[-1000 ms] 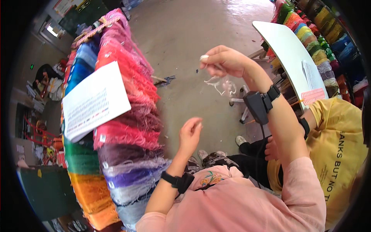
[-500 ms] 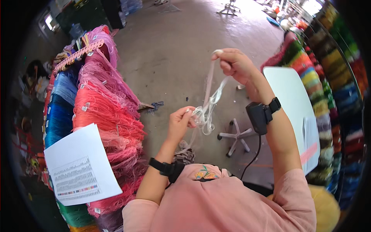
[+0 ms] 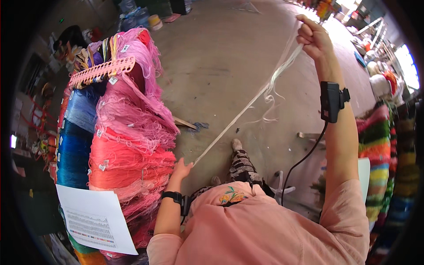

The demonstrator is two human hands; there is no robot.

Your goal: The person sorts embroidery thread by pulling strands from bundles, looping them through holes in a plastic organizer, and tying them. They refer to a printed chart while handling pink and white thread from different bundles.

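Note:
A long bundle of white thread [image 3: 279,73] is drawn out on a slant between my two hands, with a few loose curled ends hanging off its upper part. My right hand [image 3: 314,42] is raised at the upper right, fingers curled closed round the upper end, where the strands form a loop. Low on the left, my left hand [image 3: 181,168] pinches the lower end, close beside hanging coral-red thread skeins [image 3: 128,165].
Left of me stand pink thread skeins [image 3: 128,108], blue skeins [image 3: 76,148], a pink holed thread holder [image 3: 102,73] and a printed paper sheet [image 3: 95,216]. A wooden stick [image 3: 184,122] juts over the floor. Multicoloured skeins [image 3: 375,154] and a wheeled chair base [image 3: 282,189] are right.
My hands have moved apart, the right up and rightward, the left down and leftward. The thread, bunched and looped before, is now stretched out. The view has also shifted.

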